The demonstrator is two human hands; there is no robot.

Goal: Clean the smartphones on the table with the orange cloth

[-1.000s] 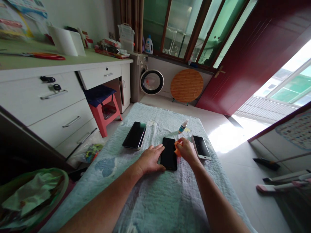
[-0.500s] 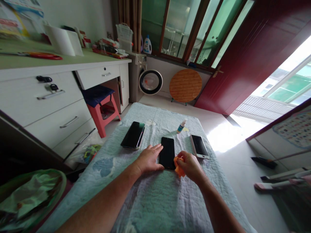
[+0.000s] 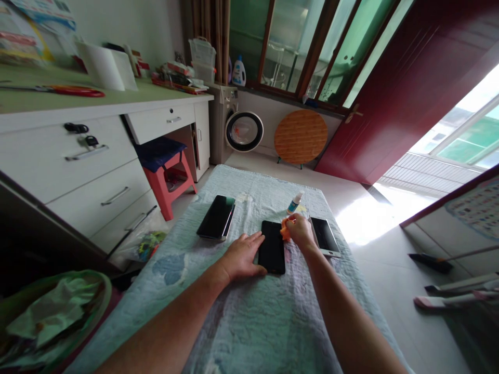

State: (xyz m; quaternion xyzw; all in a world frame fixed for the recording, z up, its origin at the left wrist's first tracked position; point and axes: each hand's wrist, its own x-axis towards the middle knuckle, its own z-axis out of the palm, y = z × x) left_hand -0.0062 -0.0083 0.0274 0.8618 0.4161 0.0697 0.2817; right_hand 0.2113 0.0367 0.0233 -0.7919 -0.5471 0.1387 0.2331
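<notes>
A black smartphone (image 3: 272, 249) lies flat with its dark screen up on a quilted, pale blue-green cover (image 3: 241, 322). My left hand (image 3: 242, 255) rests at its left edge, fingers stretched out and thumb spread toward the lower corner, touching the phone. Pinched in my right hand (image 3: 301, 230) is an orange cloth (image 3: 286, 229), which touches the phone's upper right edge. Just beyond that hand stands a small spray bottle (image 3: 295, 202). A stack of dark phones (image 3: 216, 217) lies to the left, and a white-framed phone (image 3: 325, 236) to the right.
White drawers (image 3: 89, 156) and a red stool (image 3: 167, 176) line the left side. A washing machine (image 3: 224, 111) with its round door open and a folded round wooden table (image 3: 301, 136) stand behind. A basket (image 3: 105, 291) sits at lower left; a dark red door (image 3: 374, 78) is at right.
My right hand has slid the orange cloth up along the phone's right edge, away from me. My left hand keeps its place at the phone. The view has shifted slightly.
</notes>
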